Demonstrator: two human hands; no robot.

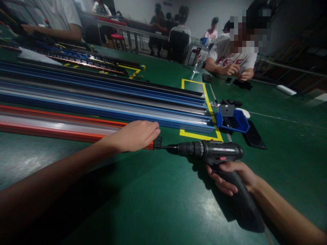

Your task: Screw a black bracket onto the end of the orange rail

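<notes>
My right hand [230, 175] is wrapped round the handle of a black cordless drill [222, 151], which lies level and points left. The drill's thin bit meets a small black end cap [158, 141] at the right end of an orange-red metal profile [63, 126]. My left hand [139, 136] is closed over that end of the profile, fingers bent down on its far side beside the cap. Whether a screw sits at the bit's tip is too small to tell.
Several blue and black profiles [127, 105] lie beyond the orange one, ending inside a yellow tape outline [182, 132]. A blue bin [240, 122] with black plates stands right of them. Farther back are a plastic bottle [200, 61], wired strips [84, 61] and people seated across the green table [153, 204].
</notes>
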